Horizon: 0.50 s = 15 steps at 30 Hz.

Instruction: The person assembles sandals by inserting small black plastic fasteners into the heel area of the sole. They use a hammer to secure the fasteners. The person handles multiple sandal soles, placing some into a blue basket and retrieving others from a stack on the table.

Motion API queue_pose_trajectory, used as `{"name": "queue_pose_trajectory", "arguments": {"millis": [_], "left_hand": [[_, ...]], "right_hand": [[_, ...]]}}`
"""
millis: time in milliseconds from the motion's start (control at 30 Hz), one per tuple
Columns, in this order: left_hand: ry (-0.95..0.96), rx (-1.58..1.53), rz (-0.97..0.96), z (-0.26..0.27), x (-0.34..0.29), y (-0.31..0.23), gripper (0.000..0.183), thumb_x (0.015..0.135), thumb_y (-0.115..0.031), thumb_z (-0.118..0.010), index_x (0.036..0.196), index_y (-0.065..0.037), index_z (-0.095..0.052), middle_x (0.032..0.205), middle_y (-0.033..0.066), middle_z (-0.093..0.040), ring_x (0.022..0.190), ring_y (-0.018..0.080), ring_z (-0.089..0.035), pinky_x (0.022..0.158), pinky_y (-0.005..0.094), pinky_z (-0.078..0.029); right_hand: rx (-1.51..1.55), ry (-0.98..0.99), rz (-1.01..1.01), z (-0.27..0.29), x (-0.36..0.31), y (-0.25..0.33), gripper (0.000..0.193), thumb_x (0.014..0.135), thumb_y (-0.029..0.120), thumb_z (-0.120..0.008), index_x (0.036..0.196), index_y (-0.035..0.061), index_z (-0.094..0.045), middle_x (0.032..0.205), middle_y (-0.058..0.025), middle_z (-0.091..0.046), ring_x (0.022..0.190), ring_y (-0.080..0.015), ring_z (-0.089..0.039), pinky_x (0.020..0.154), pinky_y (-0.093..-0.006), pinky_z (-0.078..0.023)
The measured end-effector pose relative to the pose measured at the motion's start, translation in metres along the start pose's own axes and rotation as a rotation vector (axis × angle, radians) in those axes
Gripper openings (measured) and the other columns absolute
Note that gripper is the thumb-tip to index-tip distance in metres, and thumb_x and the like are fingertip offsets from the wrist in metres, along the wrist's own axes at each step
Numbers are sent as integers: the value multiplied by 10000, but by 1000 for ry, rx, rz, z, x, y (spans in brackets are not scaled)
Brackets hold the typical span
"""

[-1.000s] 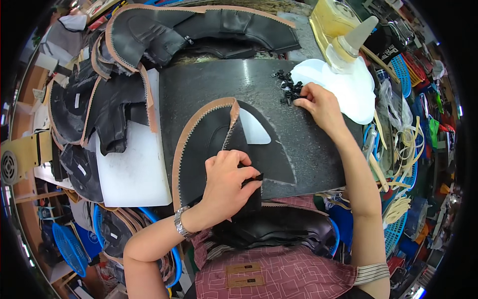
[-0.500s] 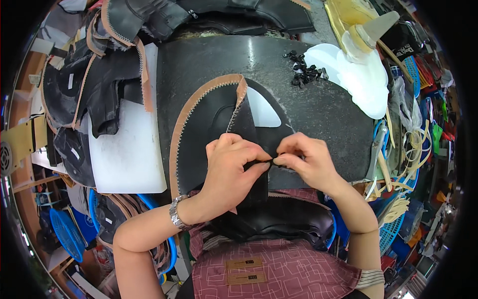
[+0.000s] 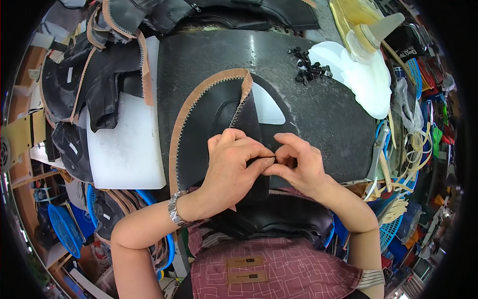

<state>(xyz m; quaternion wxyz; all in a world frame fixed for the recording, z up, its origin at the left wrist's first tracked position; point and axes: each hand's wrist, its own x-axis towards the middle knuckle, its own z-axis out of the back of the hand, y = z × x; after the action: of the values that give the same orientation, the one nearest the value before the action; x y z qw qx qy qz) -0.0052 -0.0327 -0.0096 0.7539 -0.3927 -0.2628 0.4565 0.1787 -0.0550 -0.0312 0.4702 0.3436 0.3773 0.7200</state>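
A black leather boot upper point(image 3: 199, 119) lies on the dark work surface, its curved edge bordered in tan with zigzag stitching. From its top a curved black strip point(image 3: 273, 93), which looks like zipper tape, bends down toward my fingers. My left hand point(image 3: 230, 167) is closed, thumb and forefinger pinching a thin black end of that strip. Right against these fingertips, my right hand point(image 3: 301, 167) has its thumb and forefinger curled in a pinch; whatever is in it is hidden. Several small black pieces resembling zipper sliders point(image 3: 309, 70) lie in a heap farther right.
A white board point(image 3: 127, 149) stands at the left beside stacked black boot uppers point(image 3: 109, 74). White glue point(image 3: 371, 82) spreads under a glue container at the far right. Scissors point(image 3: 378, 144) lie at the surface's right edge. Black leather point(image 3: 279, 219) rests near my lap.
My right hand has shifted slightly left and down, its thumb now touching the left fingertips. The left hand keeps its pinch. The whole view has shifted a little.
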Motion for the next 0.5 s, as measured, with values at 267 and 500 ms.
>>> {"name": "queue_pose_trajectory", "arguments": {"millis": [267, 500], "left_hand": [[-7, 244, -117, -3, 6, -6, 66, 698, -193, -734, 730, -146, -700, 743, -55, -583, 850, 168, -470, 839, 358, -280], [-107, 411, -318, -24, 6, -1, 71, 663, -181, -727, 690, -137, -678, 770, -44, -578, 883, 185, -486, 870, 409, -286]], "right_hand": [[-313, -37, 165, 53, -6, 12, 275, 707, 255, -740, 854, 54, -624, 656, -66, -582, 575, -227, -587, 515, -337, -471], [-376, 406, -2, -16, -84, 14, 580, 782, 334, -673, 1179, -50, -497, 1058, -247, -583, 972, -374, -586, 838, -406, -482]]}}
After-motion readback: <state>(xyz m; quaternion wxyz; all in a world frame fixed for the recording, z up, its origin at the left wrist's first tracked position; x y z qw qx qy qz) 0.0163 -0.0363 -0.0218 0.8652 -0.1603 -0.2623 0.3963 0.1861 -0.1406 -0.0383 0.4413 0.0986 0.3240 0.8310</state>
